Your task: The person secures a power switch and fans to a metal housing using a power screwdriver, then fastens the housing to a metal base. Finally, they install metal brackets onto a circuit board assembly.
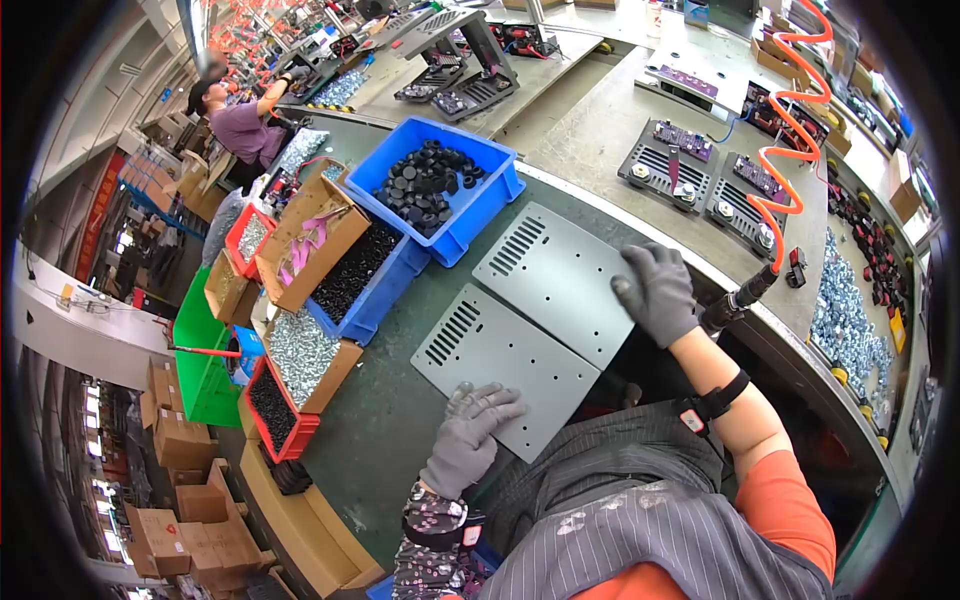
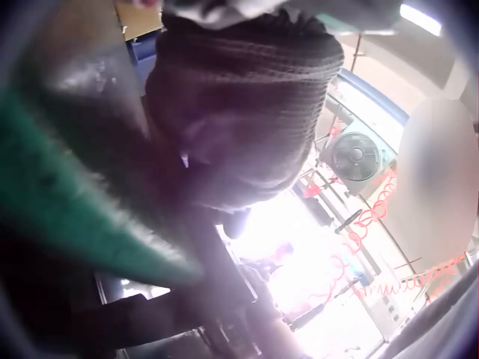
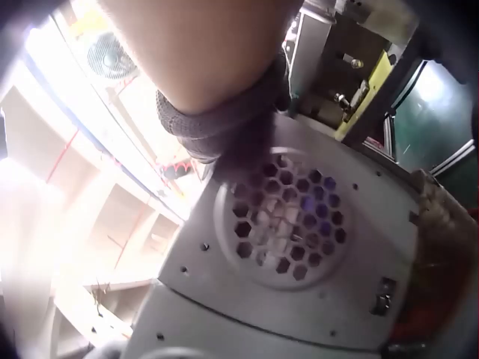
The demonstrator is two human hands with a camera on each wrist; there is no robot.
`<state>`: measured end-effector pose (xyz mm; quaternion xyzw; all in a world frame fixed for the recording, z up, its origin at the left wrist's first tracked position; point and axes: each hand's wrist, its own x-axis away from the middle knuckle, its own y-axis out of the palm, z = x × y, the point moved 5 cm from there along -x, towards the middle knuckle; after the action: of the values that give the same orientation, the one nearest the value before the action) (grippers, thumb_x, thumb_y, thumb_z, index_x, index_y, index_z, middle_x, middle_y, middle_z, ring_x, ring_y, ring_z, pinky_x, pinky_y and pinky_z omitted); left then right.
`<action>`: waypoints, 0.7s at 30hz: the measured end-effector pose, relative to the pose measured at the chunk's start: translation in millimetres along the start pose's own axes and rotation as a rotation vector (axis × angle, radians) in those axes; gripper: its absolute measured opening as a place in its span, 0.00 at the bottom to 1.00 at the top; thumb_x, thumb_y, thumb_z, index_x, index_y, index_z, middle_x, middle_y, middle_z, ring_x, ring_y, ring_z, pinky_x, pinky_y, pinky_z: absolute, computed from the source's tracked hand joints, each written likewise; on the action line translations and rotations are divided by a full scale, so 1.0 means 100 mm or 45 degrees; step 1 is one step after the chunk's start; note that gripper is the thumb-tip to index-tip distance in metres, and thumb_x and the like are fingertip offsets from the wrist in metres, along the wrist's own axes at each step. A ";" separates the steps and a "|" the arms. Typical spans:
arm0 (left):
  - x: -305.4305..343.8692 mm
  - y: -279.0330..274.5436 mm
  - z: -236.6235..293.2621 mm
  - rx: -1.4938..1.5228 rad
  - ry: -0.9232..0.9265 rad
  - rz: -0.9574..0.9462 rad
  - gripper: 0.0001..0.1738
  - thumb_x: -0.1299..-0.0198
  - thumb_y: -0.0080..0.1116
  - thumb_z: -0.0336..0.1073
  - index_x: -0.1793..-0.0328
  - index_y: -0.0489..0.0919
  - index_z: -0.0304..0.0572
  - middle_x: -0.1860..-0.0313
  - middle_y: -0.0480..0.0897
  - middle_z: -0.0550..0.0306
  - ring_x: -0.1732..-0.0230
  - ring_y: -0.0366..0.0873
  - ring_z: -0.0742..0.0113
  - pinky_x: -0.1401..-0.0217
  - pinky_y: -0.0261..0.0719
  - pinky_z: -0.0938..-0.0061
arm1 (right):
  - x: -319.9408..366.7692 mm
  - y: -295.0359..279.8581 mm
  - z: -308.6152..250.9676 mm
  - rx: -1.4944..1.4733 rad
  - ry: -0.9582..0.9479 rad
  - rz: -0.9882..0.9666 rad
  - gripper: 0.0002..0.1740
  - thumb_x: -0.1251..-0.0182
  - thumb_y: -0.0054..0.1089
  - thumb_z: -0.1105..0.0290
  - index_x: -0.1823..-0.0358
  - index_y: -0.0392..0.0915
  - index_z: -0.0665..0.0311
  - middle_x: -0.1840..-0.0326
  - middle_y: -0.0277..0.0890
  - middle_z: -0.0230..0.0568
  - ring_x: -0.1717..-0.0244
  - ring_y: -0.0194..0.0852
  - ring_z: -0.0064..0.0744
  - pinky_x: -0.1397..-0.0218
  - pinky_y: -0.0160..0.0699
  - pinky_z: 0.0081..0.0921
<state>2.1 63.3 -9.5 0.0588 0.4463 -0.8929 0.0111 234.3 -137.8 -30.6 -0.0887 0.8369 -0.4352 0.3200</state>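
Two grey sheet-metal plates lie side by side in the head view, the far plate (image 1: 560, 275) and the near plate (image 1: 510, 370), each with slots at one end and small holes. My left hand (image 1: 467, 440), in a grey glove, rests its extended fingers on the near plate's edge. The gloved right hand (image 1: 660, 293) lies at the far plate's right end, thumb spread over the surface. In the right wrist view, a grey panel (image 3: 359, 224) shows a round honeycomb vent and a seam. The left wrist view shows the dark, blurred glove (image 2: 247, 112); its fingertips are hidden.
Beyond the plates stands a blue bin (image 1: 500, 190) of black caps. Left of it are a blue bin (image 1: 400, 290) of small black parts, a cardboard box (image 1: 345, 370) of screws and a red bin (image 1: 300, 440). An orange coiled hose (image 1: 775, 160) hangs at right.
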 end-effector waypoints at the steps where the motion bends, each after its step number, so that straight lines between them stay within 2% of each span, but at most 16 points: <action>1: 0.00 0.00 0.02 0.014 -0.001 -0.003 0.21 0.53 0.58 0.32 0.50 0.82 0.52 0.48 0.81 0.53 0.38 0.71 0.52 0.26 0.52 0.58 | 0.00 0.00 -0.09 0.007 -0.028 -0.023 0.27 0.42 0.57 0.53 0.44 0.73 0.60 0.54 0.72 0.51 0.50 0.67 0.54 0.46 0.66 0.45; 3: 0.00 0.02 0.16 -0.205 0.053 -0.053 0.27 0.54 0.62 0.41 0.43 0.79 0.56 0.41 0.77 0.52 0.33 0.67 0.50 0.25 0.49 0.56 | -0.03 -0.01 -0.23 0.110 -0.021 -0.154 0.28 0.42 0.56 0.53 0.43 0.72 0.61 0.56 0.72 0.52 0.50 0.67 0.52 0.47 0.66 0.44; 4: 0.02 0.05 0.23 -0.185 0.045 -0.050 0.27 0.54 0.62 0.41 0.43 0.79 0.56 0.41 0.77 0.52 0.33 0.67 0.50 0.25 0.49 0.56 | -0.03 -0.02 -0.24 0.121 -0.027 -0.171 0.28 0.42 0.56 0.53 0.43 0.72 0.61 0.56 0.72 0.52 0.50 0.67 0.52 0.47 0.66 0.44; 6: 0.03 0.13 0.32 -0.437 0.019 -0.115 0.35 0.58 0.66 0.49 0.38 0.75 0.56 0.38 0.74 0.50 0.32 0.64 0.49 0.25 0.49 0.54 | -0.10 0.00 -0.28 0.179 -0.102 -0.307 0.29 0.42 0.55 0.52 0.44 0.72 0.63 0.56 0.72 0.51 0.51 0.68 0.51 0.48 0.65 0.44; 7: 0.04 0.13 0.30 -0.426 0.019 -0.109 0.35 0.58 0.66 0.49 0.38 0.75 0.56 0.38 0.74 0.50 0.32 0.64 0.49 0.25 0.49 0.54 | -0.15 -0.05 -0.33 0.189 -0.107 -0.313 0.29 0.42 0.55 0.52 0.44 0.72 0.63 0.56 0.72 0.51 0.51 0.68 0.51 0.48 0.65 0.44; 9: 0.04 0.13 0.25 -0.358 0.036 -0.117 0.38 0.55 0.66 0.54 0.37 0.73 0.49 0.38 0.74 0.48 0.32 0.65 0.47 0.25 0.49 0.52 | -0.31 -0.10 -0.46 0.398 -0.149 -0.607 0.29 0.43 0.55 0.51 0.46 0.73 0.64 0.56 0.72 0.51 0.50 0.68 0.50 0.49 0.65 0.45; 10: 0.06 0.09 0.21 -0.356 0.045 -0.101 0.38 0.55 0.66 0.54 0.37 0.73 0.49 0.38 0.74 0.48 0.32 0.65 0.47 0.25 0.49 0.52 | -0.42 -0.13 -0.58 0.415 -0.201 -0.642 0.29 0.42 0.54 0.49 0.48 0.73 0.65 0.54 0.73 0.52 0.47 0.68 0.50 0.46 0.65 0.45; 11: 0.07 0.03 0.15 -0.085 0.044 -0.063 0.37 0.53 0.66 0.54 0.37 0.73 0.45 0.39 0.75 0.47 0.33 0.65 0.47 0.25 0.49 0.53 | -0.53 -0.14 -0.69 0.315 -0.268 -0.552 0.31 0.40 0.53 0.45 0.48 0.73 0.65 0.53 0.74 0.52 0.46 0.69 0.51 0.44 0.67 0.44; 12: 0.08 -0.04 0.08 0.185 0.047 -0.024 0.37 0.51 0.65 0.54 0.38 0.73 0.40 0.39 0.75 0.46 0.34 0.66 0.47 0.25 0.49 0.54 | -0.66 -0.12 -0.80 0.211 -0.306 -0.573 0.32 0.40 0.53 0.44 0.48 0.73 0.65 0.54 0.74 0.52 0.47 0.70 0.51 0.45 0.68 0.44; 13: 0.09 -0.08 0.03 0.182 0.062 0.000 0.37 0.51 0.65 0.54 0.38 0.73 0.40 0.39 0.75 0.46 0.34 0.66 0.47 0.25 0.49 0.54 | -0.82 -0.09 -0.93 0.106 -0.351 -0.598 0.32 0.39 0.52 0.42 0.48 0.73 0.65 0.54 0.75 0.52 0.47 0.71 0.51 0.45 0.69 0.43; 15: 0.12 -0.16 -0.10 0.570 -0.013 0.039 0.29 0.46 0.62 0.47 0.40 0.75 0.39 0.43 0.78 0.48 0.35 0.69 0.50 0.27 0.55 0.58 | -1.13 0.09 -1.14 0.092 -0.458 -0.501 0.33 0.39 0.52 0.41 0.48 0.73 0.64 0.55 0.75 0.52 0.50 0.73 0.51 0.47 0.71 0.42; 16: 0.14 -0.18 -0.16 0.762 -0.048 0.055 0.26 0.44 0.61 0.44 0.42 0.76 0.38 0.45 0.79 0.50 0.36 0.71 0.52 0.28 0.57 0.59 | -1.30 0.20 -1.25 0.165 -0.436 -0.515 0.29 0.38 0.52 0.43 0.48 0.74 0.59 0.51 0.75 0.52 0.49 0.72 0.53 0.47 0.71 0.44; 20: 0.16 -0.17 -0.24 0.845 0.006 0.038 0.22 0.43 0.60 0.39 0.43 0.78 0.38 0.46 0.79 0.50 0.39 0.73 0.54 0.30 0.60 0.61 | -1.83 0.68 -1.60 0.191 -0.378 -0.627 0.31 0.42 0.56 0.43 0.44 0.73 0.57 0.48 0.74 0.52 0.46 0.71 0.52 0.43 0.70 0.44; 21: 0.16 -0.16 -0.26 0.839 0.015 0.058 0.22 0.43 0.60 0.39 0.43 0.78 0.38 0.46 0.79 0.50 0.39 0.73 0.54 0.30 0.60 0.61 | -1.90 0.81 -1.68 0.169 -0.368 -0.745 0.33 0.44 0.57 0.44 0.43 0.73 0.60 0.48 0.74 0.51 0.45 0.71 0.51 0.42 0.70 0.42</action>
<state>-12.4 94.5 -13.8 0.0742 0.1322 -0.9884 0.0090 290.4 105.1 62.9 -0.3650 0.6918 -0.5451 0.3020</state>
